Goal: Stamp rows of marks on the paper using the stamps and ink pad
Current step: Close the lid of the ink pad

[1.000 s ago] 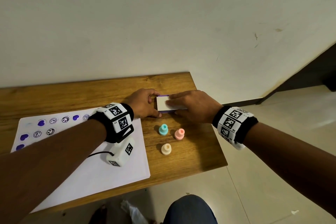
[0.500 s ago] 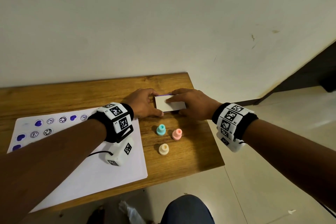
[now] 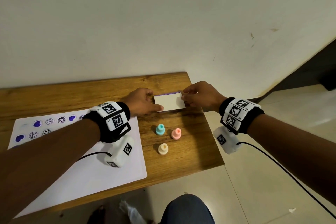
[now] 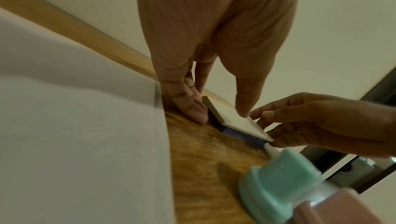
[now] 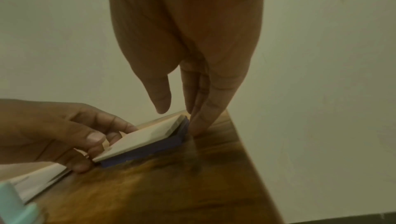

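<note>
The ink pad, a white lid (image 3: 168, 102) over a purple base (image 4: 242, 134), lies at the table's far right. My left hand (image 3: 143, 102) grips its left end, thumb on the lid's near corner. My right hand (image 3: 183, 96) pinches the lid's right end; in the right wrist view its fingertips (image 5: 195, 129) touch the base's end and the thumb hovers over the lid (image 5: 145, 139). The lid sits slightly tilted off the base. Teal (image 3: 160, 129), pink (image 3: 176, 133) and cream (image 3: 163, 148) stamps stand in front of the pad. The paper (image 3: 91, 178) lies at the left with purple and black marks (image 3: 41, 129).
The wooden table (image 3: 200, 151) ends just right of the pad, with a tiled floor (image 3: 272, 178) below. A wall stands right behind the table. My left forearm lies across the paper. The teal stamp (image 4: 278, 185) stands close to my left wrist.
My right hand slid off the top of the lid to its right end, and its wrist rose. The left hand kept its hold. The stamps stayed in place.
</note>
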